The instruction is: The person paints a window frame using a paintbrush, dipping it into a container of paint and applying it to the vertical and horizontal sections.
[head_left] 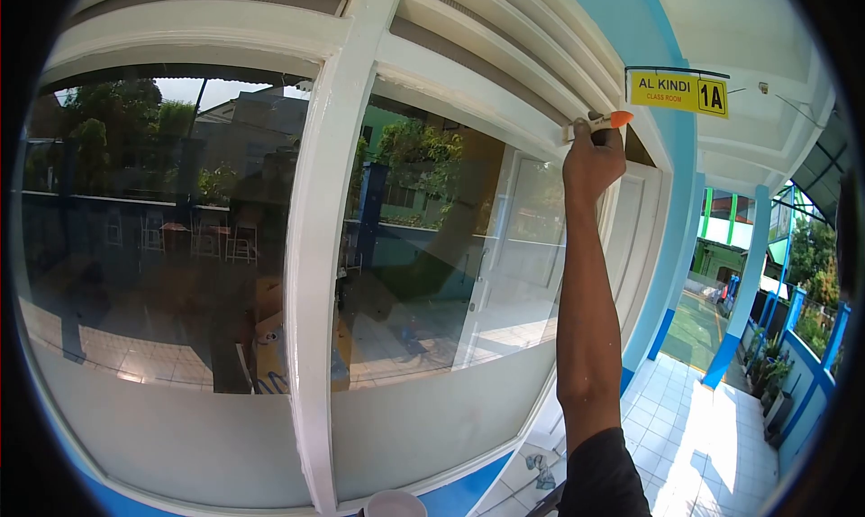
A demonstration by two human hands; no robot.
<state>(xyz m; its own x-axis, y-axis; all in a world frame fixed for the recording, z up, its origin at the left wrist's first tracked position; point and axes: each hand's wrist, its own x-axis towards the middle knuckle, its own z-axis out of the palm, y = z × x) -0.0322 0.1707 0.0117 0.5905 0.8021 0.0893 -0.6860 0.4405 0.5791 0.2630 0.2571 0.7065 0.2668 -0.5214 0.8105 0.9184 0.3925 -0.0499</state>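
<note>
My right arm reaches up along the window. Raised at the upper right corner of the white window frame [311, 247], my right hand [595, 157] is closed around what looks like a small paintbrush [620, 119] with an orange end. The orange end points right, while the pale other end meets the frame below the slanted louvres [505, 53]. Fingers cover most of its middle. My left hand is out of view. At the bottom edge, a pale round container [395, 504] shows only in part.
Large glass panes [423, 238] reflect trees and a courtyard. A yellow classroom sign [678, 92] hangs right of my hand. Beyond the white door [631, 220] stand light blue pillars [743, 283]. A crumpled grey cloth-like thing [541, 472] lies on the tiled floor [667, 418].
</note>
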